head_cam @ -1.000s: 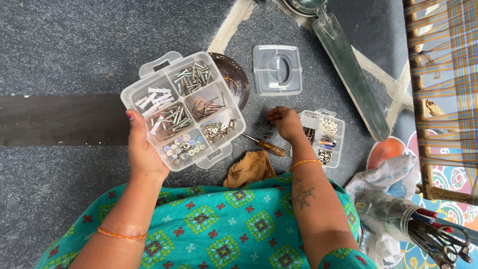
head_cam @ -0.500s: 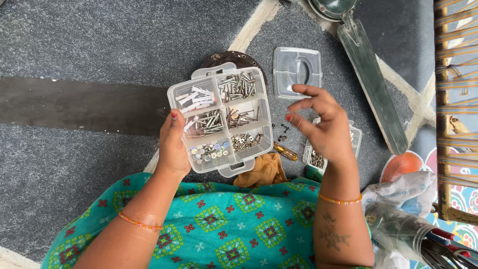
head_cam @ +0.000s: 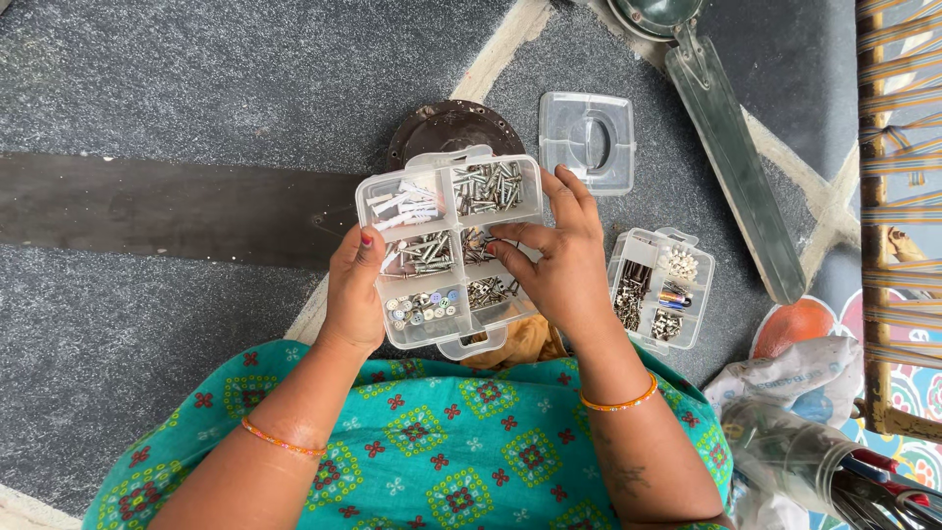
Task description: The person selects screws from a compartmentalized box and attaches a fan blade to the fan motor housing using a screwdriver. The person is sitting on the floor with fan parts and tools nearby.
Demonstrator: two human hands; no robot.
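My left hand [head_cam: 353, 290] grips the left side of a clear plastic compartment box [head_cam: 446, 245] held above my lap. The box holds screws, white wall plugs and small washers in separate cells. My right hand [head_cam: 564, 260] rests over the box's right side, with fingertips pinching in the middle right cell; whether it holds a screw I cannot tell. A second, smaller clear box [head_cam: 659, 288] with small hardware lies on the floor just right of my right hand.
A clear lid [head_cam: 589, 140] lies on the grey floor beyond the box, next to a dark round metal plate [head_cam: 442, 126]. A long green fan blade [head_cam: 736, 157] runs along the right. A plastic bag with tools [head_cam: 805, 432] sits at lower right, by a woven cot [head_cam: 898, 196].
My right hand has come from the floor near the small box up onto the large box. My left hand has drawn the large box towards the middle of the view.
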